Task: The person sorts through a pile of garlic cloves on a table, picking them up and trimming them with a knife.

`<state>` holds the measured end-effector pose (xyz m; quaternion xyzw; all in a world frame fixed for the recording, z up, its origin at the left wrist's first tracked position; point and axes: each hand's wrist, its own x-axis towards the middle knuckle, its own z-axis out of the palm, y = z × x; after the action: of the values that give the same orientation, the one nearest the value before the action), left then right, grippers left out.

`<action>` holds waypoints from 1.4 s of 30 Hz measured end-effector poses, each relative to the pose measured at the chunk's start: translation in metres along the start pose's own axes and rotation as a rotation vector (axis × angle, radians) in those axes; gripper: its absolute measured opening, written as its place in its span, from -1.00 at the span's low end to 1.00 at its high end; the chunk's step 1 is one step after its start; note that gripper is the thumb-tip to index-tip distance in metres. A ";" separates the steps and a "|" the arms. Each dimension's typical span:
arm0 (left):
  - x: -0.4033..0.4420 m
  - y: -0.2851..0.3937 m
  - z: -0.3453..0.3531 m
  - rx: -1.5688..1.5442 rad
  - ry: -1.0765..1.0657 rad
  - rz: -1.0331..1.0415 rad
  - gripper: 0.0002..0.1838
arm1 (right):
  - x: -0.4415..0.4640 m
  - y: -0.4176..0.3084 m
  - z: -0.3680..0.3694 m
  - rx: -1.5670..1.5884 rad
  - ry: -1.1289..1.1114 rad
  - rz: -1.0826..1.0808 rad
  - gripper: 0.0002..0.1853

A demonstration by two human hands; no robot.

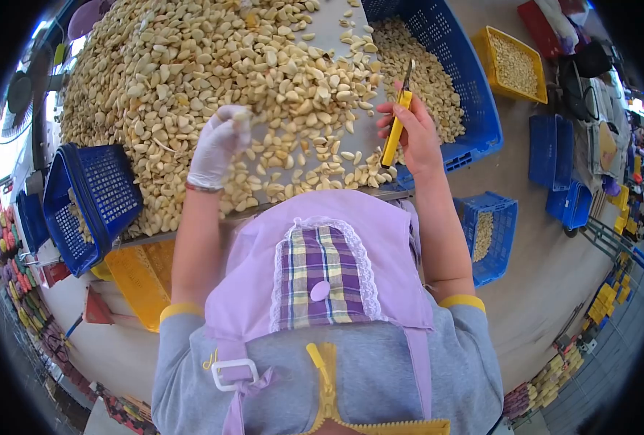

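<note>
Peeled garlic cloves (170, 80) lie in a big heap on a metal table (329, 29). My left hand (219, 147), in a thin white glove, hovers over the near part of the heap. Its fingers are pinched around what looks like a garlic clove (241, 116), slightly blurred. My bare right hand (418, 136) grips a small knife (396, 134) by its yellow and black handle, the short blade pointing up and away from me. Beneath and beyond this hand is a large blue basket (474, 87) that holds many cloves.
At the table's left edge tilt stacked blue baskets (93, 203), with a yellow crate (144, 279) below. On the floor to the right stand a yellow basket (516, 65) and a blue basket (492, 239), both with cloves. Farther right are blue crates (550, 148). A fan (21, 98) stands left.
</note>
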<state>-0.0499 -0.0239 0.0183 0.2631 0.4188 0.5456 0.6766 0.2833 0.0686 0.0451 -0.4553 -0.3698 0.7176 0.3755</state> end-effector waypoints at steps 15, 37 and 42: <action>-0.008 -0.012 0.095 0.087 0.173 -0.202 -0.69 | -0.023 0.014 0.044 -0.233 -0.418 0.045 -0.55; 0.000 -0.015 0.098 0.101 0.155 -0.223 -0.82 | -0.018 0.027 0.052 -1.079 -0.280 -0.697 -0.43; 0.011 -0.020 0.102 0.218 0.222 -0.189 -0.83 | -0.022 0.025 0.059 -1.159 -0.101 -0.627 -0.48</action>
<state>0.0479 -0.0080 0.0508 0.2326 0.5702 0.4568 0.6420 0.2296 0.0270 0.0500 -0.4202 -0.8283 0.2797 0.2430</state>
